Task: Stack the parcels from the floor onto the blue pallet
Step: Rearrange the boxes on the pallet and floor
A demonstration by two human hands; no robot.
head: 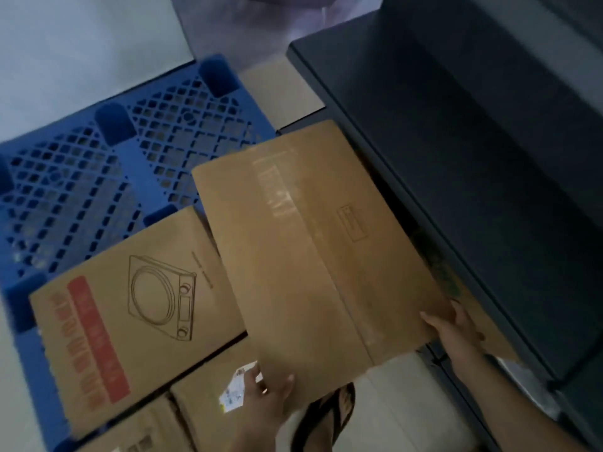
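Observation:
I hold a large flat brown cardboard parcel [310, 249] tilted in the air, partly over the right edge of the blue pallet [98, 171]. My left hand [267, 396] grips its near-left corner and my right hand [453, 327] grips its near-right edge. On the pallet's near part lies a brown parcel [137, 308] printed with a cooker drawing and a red band. Two more brown parcels [202, 396] lie nearer to me, one bearing a white label [236, 389]. The pallet's far half is bare lattice.
Dark grey metal shelving [473, 158] runs along the right side, close to the held parcel. A black sandal on my foot [326, 419] stands on the pale tiled floor [401, 402] under the parcel. A white wall [81, 44] lies beyond the pallet.

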